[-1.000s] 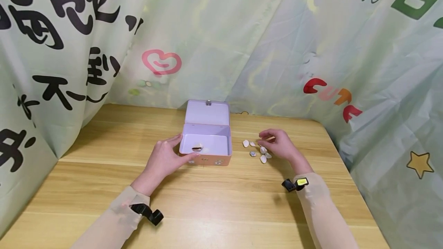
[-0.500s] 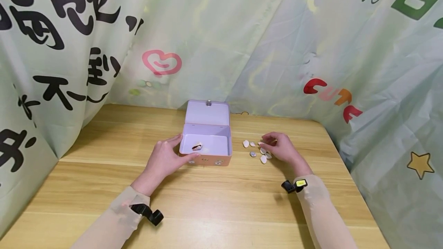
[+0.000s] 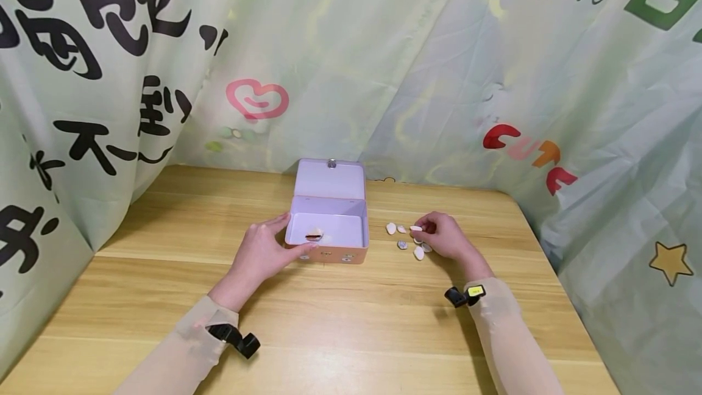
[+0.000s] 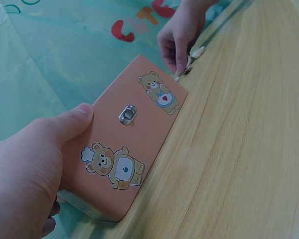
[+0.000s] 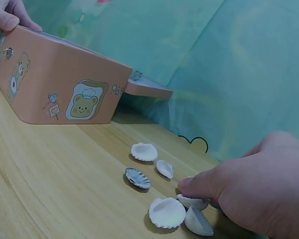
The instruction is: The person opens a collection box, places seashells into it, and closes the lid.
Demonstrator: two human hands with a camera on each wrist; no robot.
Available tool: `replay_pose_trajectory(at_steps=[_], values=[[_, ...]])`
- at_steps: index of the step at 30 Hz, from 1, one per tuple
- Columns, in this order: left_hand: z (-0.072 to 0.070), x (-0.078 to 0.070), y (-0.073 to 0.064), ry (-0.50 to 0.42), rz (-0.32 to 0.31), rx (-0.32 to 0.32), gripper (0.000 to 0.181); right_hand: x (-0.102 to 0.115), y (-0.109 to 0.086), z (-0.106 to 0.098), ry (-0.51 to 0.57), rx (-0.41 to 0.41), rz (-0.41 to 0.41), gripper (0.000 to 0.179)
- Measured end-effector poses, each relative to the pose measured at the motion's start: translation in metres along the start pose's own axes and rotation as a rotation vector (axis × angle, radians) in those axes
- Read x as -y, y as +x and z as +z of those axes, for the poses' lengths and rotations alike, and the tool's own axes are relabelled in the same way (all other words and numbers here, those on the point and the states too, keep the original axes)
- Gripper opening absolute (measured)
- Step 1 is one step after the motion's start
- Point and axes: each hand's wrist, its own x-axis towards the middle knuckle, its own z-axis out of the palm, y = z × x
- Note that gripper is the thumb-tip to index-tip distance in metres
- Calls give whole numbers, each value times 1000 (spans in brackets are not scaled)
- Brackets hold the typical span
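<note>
Orange box [image 3: 339, 255], lid [image 3: 330, 180] open, sits on wood table [image 3: 351, 334]; L hand [image 3: 259, 253] grips near-left corner. R hand [image 3: 445, 237], to right of box, pinches white shell [image 3: 416, 228] w/ other shells [image 5: 167, 213] close by.

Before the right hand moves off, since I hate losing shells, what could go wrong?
The pinched shell might slip from the right hand. That hand could nudge the loose shells crowded beside it. A tug by the left hand, gripping the box, might shift the shell inside.

Left hand [image 3: 262, 252]: grip; right hand [image 3: 445, 236]: pinch.
</note>
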Motion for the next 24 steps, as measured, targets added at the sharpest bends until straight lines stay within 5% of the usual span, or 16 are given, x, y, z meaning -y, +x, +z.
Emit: replay_pose_trajectory(at_steps=[12,24], values=[[0,1,0,13,43,-29,102,5,0,-3,63,-44,-2,20],[0,0,-1,-14,19,-3,104,33,3,-11,79,-49,-66,30]])
